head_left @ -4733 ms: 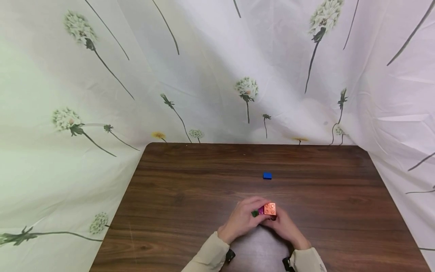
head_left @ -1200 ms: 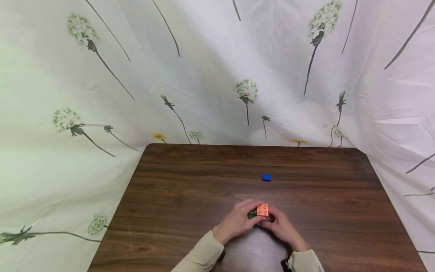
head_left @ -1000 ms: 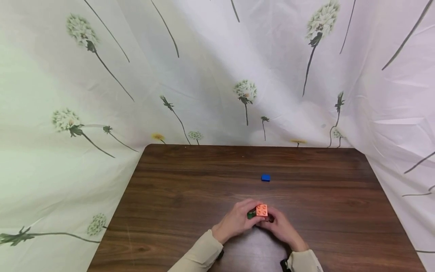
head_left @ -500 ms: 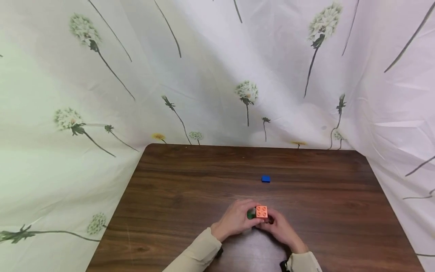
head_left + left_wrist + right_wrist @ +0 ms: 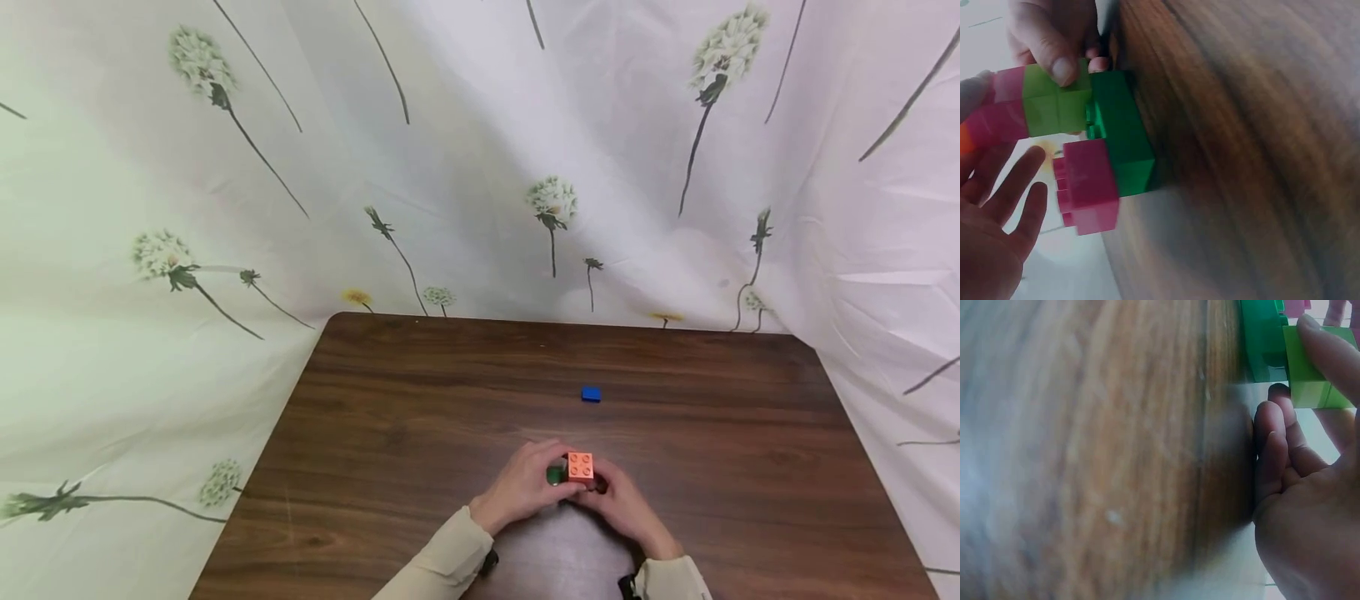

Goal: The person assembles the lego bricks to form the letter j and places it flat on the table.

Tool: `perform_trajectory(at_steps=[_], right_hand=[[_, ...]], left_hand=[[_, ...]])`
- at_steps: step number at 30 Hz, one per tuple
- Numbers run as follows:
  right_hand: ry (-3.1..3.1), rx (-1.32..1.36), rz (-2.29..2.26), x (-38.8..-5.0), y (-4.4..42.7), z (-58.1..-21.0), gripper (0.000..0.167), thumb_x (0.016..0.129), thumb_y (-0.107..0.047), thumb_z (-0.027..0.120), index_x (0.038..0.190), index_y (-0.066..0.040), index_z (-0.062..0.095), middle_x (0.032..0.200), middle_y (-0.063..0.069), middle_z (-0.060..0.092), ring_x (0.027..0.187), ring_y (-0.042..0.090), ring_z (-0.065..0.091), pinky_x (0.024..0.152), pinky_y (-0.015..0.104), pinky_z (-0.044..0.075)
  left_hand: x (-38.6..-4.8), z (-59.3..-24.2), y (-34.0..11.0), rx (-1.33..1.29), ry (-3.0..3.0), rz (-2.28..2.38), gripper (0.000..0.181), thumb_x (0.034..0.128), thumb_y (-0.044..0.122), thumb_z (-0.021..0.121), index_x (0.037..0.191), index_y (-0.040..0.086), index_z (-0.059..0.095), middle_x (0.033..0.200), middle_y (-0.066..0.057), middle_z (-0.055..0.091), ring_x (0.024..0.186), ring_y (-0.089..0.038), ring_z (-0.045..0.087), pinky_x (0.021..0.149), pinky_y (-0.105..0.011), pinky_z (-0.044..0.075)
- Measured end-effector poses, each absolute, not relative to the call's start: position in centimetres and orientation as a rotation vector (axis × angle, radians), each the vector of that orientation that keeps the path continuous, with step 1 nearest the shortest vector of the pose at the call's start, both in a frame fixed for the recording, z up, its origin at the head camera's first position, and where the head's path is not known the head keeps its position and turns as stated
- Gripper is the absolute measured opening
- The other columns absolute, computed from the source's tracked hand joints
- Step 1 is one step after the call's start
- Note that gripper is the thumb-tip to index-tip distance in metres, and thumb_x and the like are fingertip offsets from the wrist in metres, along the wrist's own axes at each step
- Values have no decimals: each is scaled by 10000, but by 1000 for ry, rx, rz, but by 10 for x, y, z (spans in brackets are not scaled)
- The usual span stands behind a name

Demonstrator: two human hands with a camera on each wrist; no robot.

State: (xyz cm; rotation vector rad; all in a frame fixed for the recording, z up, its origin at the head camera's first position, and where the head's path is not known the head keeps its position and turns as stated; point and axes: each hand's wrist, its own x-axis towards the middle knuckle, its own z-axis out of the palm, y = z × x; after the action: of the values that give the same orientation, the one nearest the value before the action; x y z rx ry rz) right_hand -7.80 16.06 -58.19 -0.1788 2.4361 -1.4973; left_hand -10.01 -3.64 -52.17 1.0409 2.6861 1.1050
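Observation:
Both hands are on one assembly of toy building bricks above the tabletop. A long dark green brick is its base, carrying a pink brick at one end and a column at the other. In the column, lime green bricks come first, then pink bricks, then an orange brick with its studs facing up. My left hand pinches the column's upper part between thumb and fingers. My right hand grips the lime green part, its thumb pressed on the side.
A loose blue brick lies on the brown wooden table, farther away than the hands. Behind the table's back edge hangs a white curtain with printed dandelions.
Since the oldest frame the assembly has shifted slightly left and turned, and the orange brick now hides the magenta brick that showed beside it. During the last second the hands stay almost still.

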Motion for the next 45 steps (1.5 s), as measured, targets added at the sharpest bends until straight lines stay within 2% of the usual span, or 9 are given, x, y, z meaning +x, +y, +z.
perform_trajectory(at_steps=[6, 12, 19, 23, 30, 37, 42, 45], right_hand=[[2512, -269, -1549, -76, 162, -585, 385, 807, -249, 774, 1151, -123, 656, 1118, 44, 662, 995, 96, 575, 851, 253, 480], [2517, -208, -1571, -75, 160, -586, 398, 764, -255, 810, 1115, -134, 667, 1071, 24, 667, 959, 82, 580, 835, 244, 478], [2462, -155, -1600, -76, 160, -584, 411, 755, -248, 815, 1123, -160, 656, 1096, 21, 648, 989, 118, 593, 847, 234, 485], [2444, -157, -1626, -75, 159, -583, 433, 752, -228, 817, 1136, -126, 642, 1091, 39, 647, 967, 99, 595, 833, 227, 492], [2407, -54, -1632, -73, 164, -577, 517, 778, -184, 794, 1238, -88, 579, 1066, 70, 661, 862, 98, 604, 753, 222, 502], [2545, 50, -1669, -72, 166, -570, 467, 784, -88, 778, 1205, -75, 578, 1047, 80, 654, 879, 113, 592, 721, 221, 499], [2560, 115, -1678, -73, 166, -568, 429, 804, -118, 770, 1182, -84, 572, 936, 74, 658, 794, 110, 576, 666, 228, 476], [2540, 165, -1683, -74, 166, -570, 440, 817, -139, 763, 1203, -89, 559, 964, 78, 671, 811, 122, 590, 675, 231, 482]], left_hand=[[-101, -536, -41, 1034, 2647, 1185, 511, 820, 404, 746, 1252, 177, 595, 1166, 44, 671, 1063, -109, 630, 921, -271, 492], [-100, -550, -56, 817, 2625, 1126, 646, 790, 350, 787, 1355, 191, 517, 1244, 35, 593, 1142, -118, 538, 981, -315, 458], [-101, -553, -65, 703, 2590, 1170, 503, 805, 186, 775, 1271, 131, 593, 1138, 13, 613, 1041, -79, 553, 930, -261, 477], [-102, -552, -64, 650, 2555, 1173, 480, 816, 201, 768, 1263, 148, 600, 1145, 26, 612, 1034, -52, 564, 916, -238, 482], [-102, -548, -56, 622, 2570, 1147, 452, 839, 205, 747, 1264, 150, 602, 1172, 18, 615, 1058, -82, 576, 917, -258, 485], [-106, -548, -47, 678, 2596, 1152, 410, 867, 224, 713, 1254, 139, 608, 1166, 6, 624, 1019, -71, 570, 869, -229, 483], [-109, -549, -42, 656, 2624, 1130, 410, 895, 250, 681, 1280, 149, 584, 1203, -8, 622, 1053, -89, 571, 891, -265, 491], [-110, -550, -41, 645, 2631, 1115, 427, 896, 268, 679, 1294, 155, 574, 1233, -6, 614, 1086, -105, 571, 915, -294, 493]])
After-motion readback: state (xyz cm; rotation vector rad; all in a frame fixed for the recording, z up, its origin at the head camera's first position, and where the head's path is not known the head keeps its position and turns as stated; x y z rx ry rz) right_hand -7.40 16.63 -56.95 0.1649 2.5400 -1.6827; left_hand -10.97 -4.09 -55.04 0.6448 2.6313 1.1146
